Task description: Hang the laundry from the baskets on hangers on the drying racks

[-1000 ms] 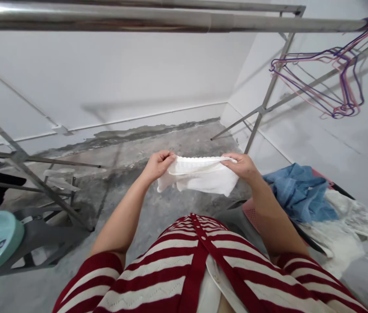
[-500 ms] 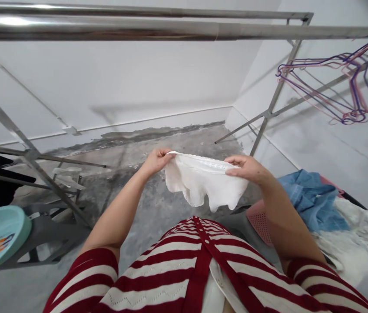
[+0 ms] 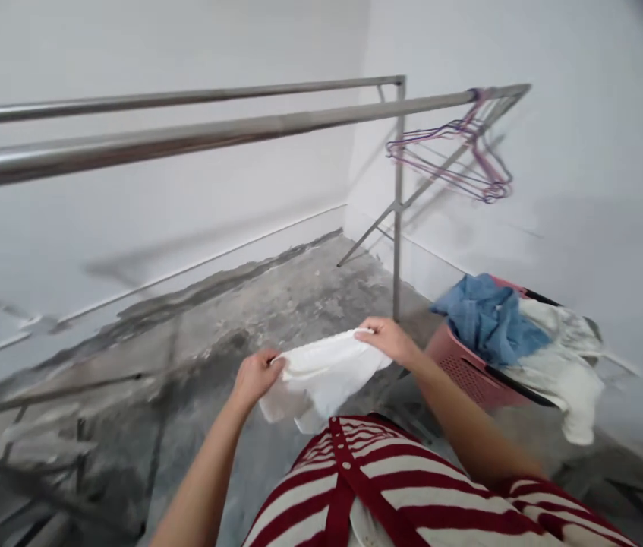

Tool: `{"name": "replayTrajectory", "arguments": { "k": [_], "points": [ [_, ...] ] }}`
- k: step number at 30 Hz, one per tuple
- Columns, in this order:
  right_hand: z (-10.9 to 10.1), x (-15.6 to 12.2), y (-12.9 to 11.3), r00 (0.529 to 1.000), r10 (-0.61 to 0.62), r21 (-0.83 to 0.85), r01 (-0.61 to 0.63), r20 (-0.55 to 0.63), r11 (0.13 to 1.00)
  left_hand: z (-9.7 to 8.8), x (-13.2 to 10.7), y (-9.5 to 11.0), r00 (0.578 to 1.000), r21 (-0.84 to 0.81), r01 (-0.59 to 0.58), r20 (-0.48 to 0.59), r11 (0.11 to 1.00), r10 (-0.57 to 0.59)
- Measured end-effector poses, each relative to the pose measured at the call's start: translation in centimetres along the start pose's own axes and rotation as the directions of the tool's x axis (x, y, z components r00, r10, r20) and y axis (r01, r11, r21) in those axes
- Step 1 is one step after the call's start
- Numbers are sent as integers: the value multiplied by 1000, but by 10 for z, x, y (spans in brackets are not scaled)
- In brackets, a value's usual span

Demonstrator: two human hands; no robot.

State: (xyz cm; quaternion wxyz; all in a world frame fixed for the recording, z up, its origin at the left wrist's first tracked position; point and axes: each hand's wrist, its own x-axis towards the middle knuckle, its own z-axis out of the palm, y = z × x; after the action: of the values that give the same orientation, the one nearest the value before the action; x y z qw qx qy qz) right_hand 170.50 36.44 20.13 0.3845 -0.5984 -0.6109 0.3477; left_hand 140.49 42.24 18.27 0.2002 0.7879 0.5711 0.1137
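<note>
The left hand [image 3: 254, 378] and right hand [image 3: 388, 339] are pinching opposite edges of a white cloth [image 3: 321, 380], fingers curled closed on it, holding it up over the concrete floor [image 3: 275, 304]. (A pink basket [image 3: 469, 365] is sitting off to the right, piled with blue clothes [image 3: 489, 323] and white clothes [image 3: 560, 380].)

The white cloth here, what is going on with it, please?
A person holds a white cloth up in front of their red-and-white striped top, gripping it with the left hand and right hand. To the right, a pink laundry basket holds blue clothing and white clothing. Wire hangers hang on a metal drying rack ahead.
</note>
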Motion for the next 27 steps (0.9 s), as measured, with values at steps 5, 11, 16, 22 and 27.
{"name": "replayTrajectory", "arguments": {
  "k": [5,11,16,22,27],
  "points": [
    [30,-22,24,990,29,62,-38,141,997,46,-9,-19,975,131,166,-168,977,-143],
    [35,-16,41,897,-19,-19,30,442,999,77,-2,-23,923,-452,250,-157,856,-352],
    [34,5,85,854,65,-217,57,517,974,95,8,2,846,-806,227,-114,547,-520],
    [12,32,129,903,69,-357,97,424,929,104,20,36,871,-552,235,-247,800,-426],
    [-46,65,132,931,-35,-330,163,364,930,106,41,54,882,-448,265,-246,854,-403]
  ]
}}
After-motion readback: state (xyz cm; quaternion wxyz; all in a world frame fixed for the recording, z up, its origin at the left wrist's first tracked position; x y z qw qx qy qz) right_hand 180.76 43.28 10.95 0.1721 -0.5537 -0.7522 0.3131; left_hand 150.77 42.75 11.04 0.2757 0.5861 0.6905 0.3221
